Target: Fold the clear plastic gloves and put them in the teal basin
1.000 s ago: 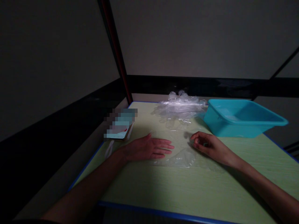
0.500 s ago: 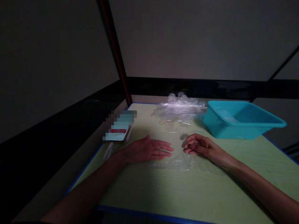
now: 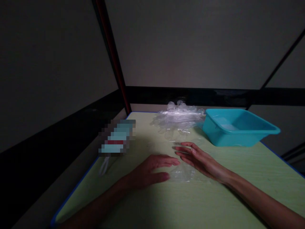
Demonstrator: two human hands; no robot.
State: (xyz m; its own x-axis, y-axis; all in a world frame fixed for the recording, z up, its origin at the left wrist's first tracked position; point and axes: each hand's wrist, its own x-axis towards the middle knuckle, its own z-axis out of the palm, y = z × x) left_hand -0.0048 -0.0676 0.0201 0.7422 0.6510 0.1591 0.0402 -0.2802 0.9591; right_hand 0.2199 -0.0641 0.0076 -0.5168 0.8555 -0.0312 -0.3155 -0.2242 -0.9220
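Observation:
A thin, clear plastic glove (image 3: pixel 183 174) appears to lie flat on the pale green table (image 3: pixel 190 203), partly under my hands and hard to make out. Over its left part is my left hand (image 3: pixel 152 170), fingers stretched toward the right and thumb apart, with nothing in it. My right hand (image 3: pixel 200 159) hovers at the glove's right side, fingers spread and pointing left, also holding nothing. The fingertips of both hands are close to each other. Whether either hand touches the plastic cannot be told.
A heap of clear plastic gloves (image 3: pixel 179 117) lies at the table's far side. Right of it stands a turquoise plastic basin (image 3: pixel 235 136) with something pale inside. A blurred-out, phone-like device (image 3: pixel 118 136) with a white strap (image 3: pixel 104 166) rests at the left edge. Walls close off the back and left.
My left hand has turned from lying flat to thumb apart, lower in view. The right hand's fingers have opened and moved left. The camera view has tilted slightly.

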